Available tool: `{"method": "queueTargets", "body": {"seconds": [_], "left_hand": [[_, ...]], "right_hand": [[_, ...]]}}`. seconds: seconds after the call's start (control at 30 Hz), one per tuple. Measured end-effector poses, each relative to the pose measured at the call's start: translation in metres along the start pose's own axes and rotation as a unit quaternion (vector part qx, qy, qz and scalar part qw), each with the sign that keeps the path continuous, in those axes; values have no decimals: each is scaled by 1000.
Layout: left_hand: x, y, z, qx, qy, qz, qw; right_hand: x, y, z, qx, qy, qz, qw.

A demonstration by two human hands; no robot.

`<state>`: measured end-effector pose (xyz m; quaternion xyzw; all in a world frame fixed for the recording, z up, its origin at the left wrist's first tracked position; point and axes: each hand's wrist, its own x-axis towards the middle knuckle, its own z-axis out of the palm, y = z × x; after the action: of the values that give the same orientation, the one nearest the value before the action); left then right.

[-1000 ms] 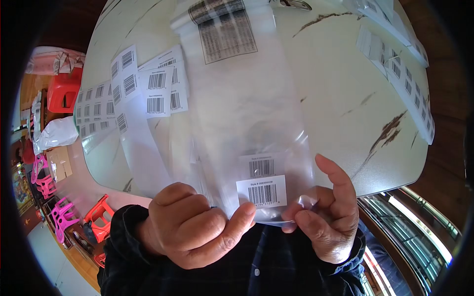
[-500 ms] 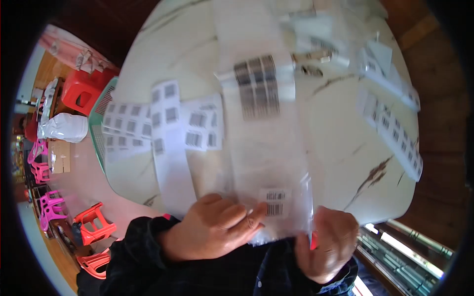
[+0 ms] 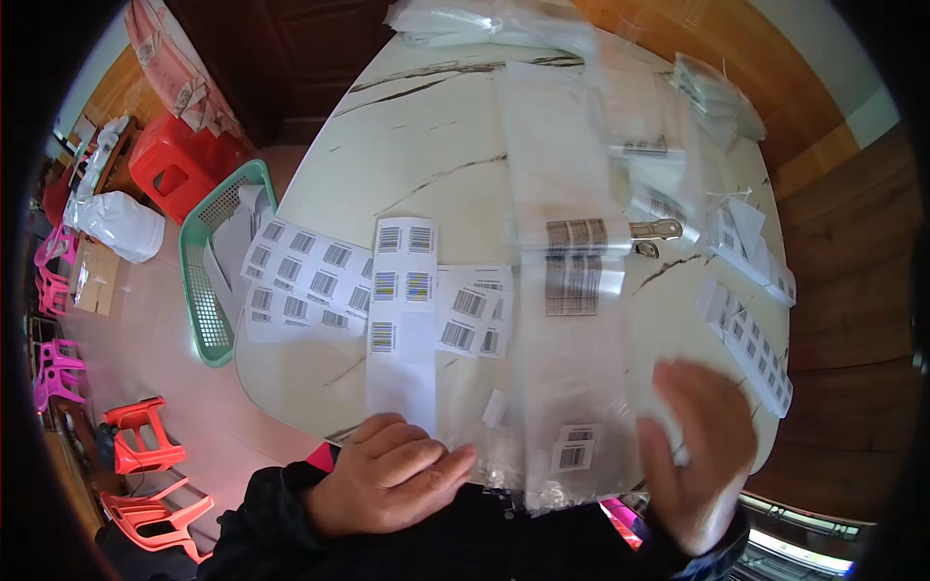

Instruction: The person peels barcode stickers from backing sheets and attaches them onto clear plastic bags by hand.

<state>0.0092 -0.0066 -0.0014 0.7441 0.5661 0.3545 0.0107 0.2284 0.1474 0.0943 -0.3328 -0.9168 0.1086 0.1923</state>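
My left hand (image 3: 387, 474) is closed at the table's near edge, index finger pointing right. It lies by the lower end of a barcode label strip (image 3: 401, 373); whatever its fingers hold, if anything, is hidden. My right hand (image 3: 702, 450), smeared by motion, is raised right of the clear plastic bags (image 3: 573, 378) with thumb and fingers apart. Two small barcode stickers (image 3: 573, 455) show near the bags' lower end, one overlapping the other. Higher up, a metal binder clip (image 3: 657, 232) sits at the right edge of the bags, beside a block of dark barcodes.
More barcode sheets (image 3: 308, 274) fan out at the left, others (image 3: 751, 344) at the right. Plastic packs (image 3: 494, 21) lie at the far edge. A green basket (image 3: 199, 290) stands left of the marbled table (image 3: 407, 145); red stools (image 3: 145, 431) are on the floor.
My left hand has left the sticker area of the bag and sits left of it. My right hand has risen and opened. The camera view has shifted, showing more of the far table.
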Motion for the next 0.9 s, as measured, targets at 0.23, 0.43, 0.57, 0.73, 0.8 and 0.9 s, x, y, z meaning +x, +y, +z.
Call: {"method": "queueTargets", "body": {"seconds": [0.23,0.43,0.57,0.73,0.8,0.9], "left_hand": [[-15,-20,-20,55,-45,-95,993],[-27,-32,-21,27,-59,-107,992],[-26,-34,-19,17,-53,-102,993],[-24,-33,-19,23,-51,-101,993],[-23,-31,-18,31,-49,-103,993],[-22,-29,-13,32,-44,-107,993]], "right_hand": [[167,78,88,-86,80,-133,984],[209,101,116,-50,-61,-75,994],[209,91,118,-63,-106,-2,992],[199,81,106,-76,-68,13,995],[193,78,96,-65,-22,-19,997],[182,69,78,-39,44,-70,996]]}}
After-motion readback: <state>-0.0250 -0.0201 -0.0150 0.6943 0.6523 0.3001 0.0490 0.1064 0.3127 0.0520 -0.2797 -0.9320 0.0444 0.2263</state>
